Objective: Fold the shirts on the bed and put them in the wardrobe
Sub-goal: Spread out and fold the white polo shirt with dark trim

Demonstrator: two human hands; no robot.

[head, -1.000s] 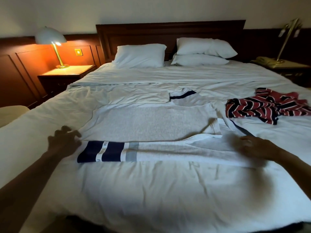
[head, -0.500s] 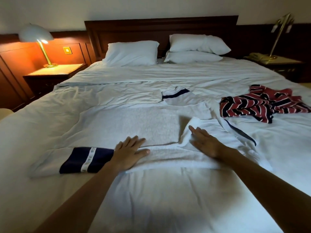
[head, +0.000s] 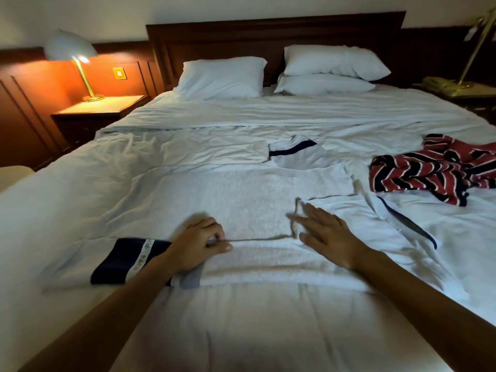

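A white shirt [head: 255,200] with navy trim lies spread on the bed [head: 241,331], collar toward the pillows, its near side folded over into a long band. A navy-striped sleeve end [head: 128,260] sticks out at the left. My left hand [head: 197,247] pinches the folded edge of the white shirt beside that sleeve. My right hand [head: 326,233] lies flat with straight fingers on the fold at the middle of the shirt. A red, navy and white striped shirt [head: 429,173] lies crumpled at the right of the bed.
Three white pillows [head: 222,76] lean at the dark wooden headboard. A lit lamp [head: 72,49] stands on the left nightstand [head: 99,107]; a brass lamp and a telephone [head: 440,84] are on the right one. No wardrobe is in view.
My left hand has gone from lying flat on the fold to pinching its edge. My right hand stays flat on the fold. The camera has moved a little nearer the shirt.
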